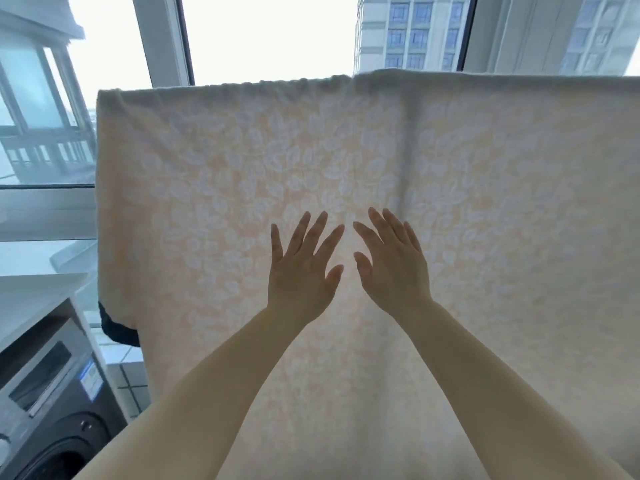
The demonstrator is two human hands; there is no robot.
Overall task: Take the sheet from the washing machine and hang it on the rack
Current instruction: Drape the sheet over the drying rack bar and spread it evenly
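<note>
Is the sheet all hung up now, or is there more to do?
Nearly finished. Done: the sheet is out of the washing machine and draped over the top, hanging down in front of the window. In hand: the left hand and right hand are spread flat against it, apparently smoothing it. Left: a crease or two near the top.

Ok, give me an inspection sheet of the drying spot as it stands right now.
Surface: rack hidden under the cloth; only the draped top edge shows.
Job's things: sheet, peach with a white leaf pattern, hangs spread out; a vertical crease runs down right of centre. Washing machine at lower left.
Clutter: dark item peeks out behind the sheet's lower left corner.
Grippers: left hand and right hand, fingers straight and spread at the sheet's middle.
Cables: nothing seen.
Surroundings: window frame; high-rise building outside.
</note>
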